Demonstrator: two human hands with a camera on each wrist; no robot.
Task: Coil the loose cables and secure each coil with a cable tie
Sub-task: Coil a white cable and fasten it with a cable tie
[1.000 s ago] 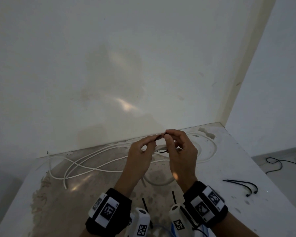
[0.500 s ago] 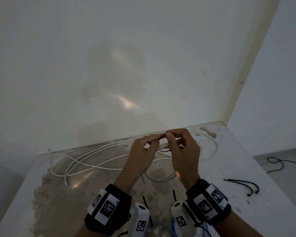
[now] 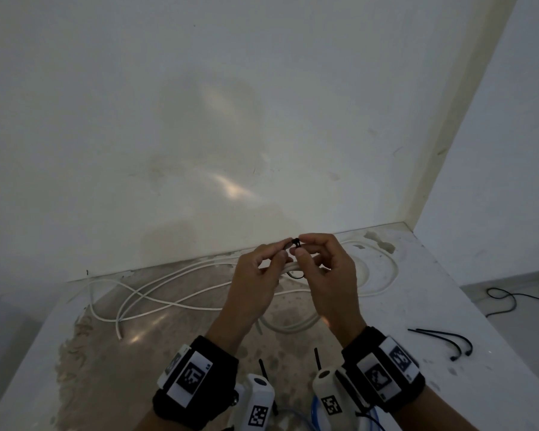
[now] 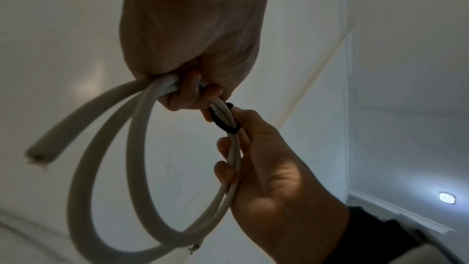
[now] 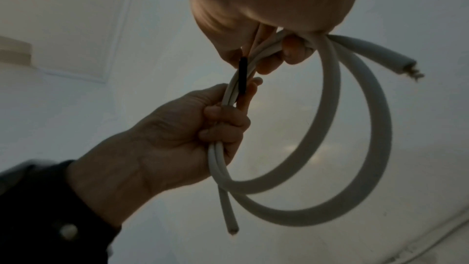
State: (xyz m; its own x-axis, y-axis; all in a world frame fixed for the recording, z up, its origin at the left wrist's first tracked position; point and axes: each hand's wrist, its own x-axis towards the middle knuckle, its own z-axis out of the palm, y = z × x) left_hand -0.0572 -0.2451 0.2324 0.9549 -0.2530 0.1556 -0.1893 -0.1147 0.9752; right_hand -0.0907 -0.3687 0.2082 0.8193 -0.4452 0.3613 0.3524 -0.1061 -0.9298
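Observation:
Both hands are raised above the table, close together. A short white cable coil (image 4: 106,168) (image 5: 355,127) of about two loops hangs from them, its cut ends free. A black cable tie (image 3: 296,242) (image 4: 225,119) (image 5: 243,75) is wrapped round the bunched strands. My left hand (image 3: 285,248) (image 5: 248,91) curls its lower fingers round the coil while thumb and forefinger pinch the tie. My right hand (image 3: 302,247) (image 4: 228,127) grips the coil the same way and pinches the tie's head. How tight the tie sits is hidden by the fingers.
A long loose white cable (image 3: 168,293) sprawls over the back of the white table (image 3: 448,399), by the wall. Two spare black cable ties (image 3: 448,340) lie at the right. The table's right edge drops to a floor with a black cord (image 3: 511,297).
Both hands stay at nearly the same spot, still pinching the tie over the coil; only small finger shifts show.

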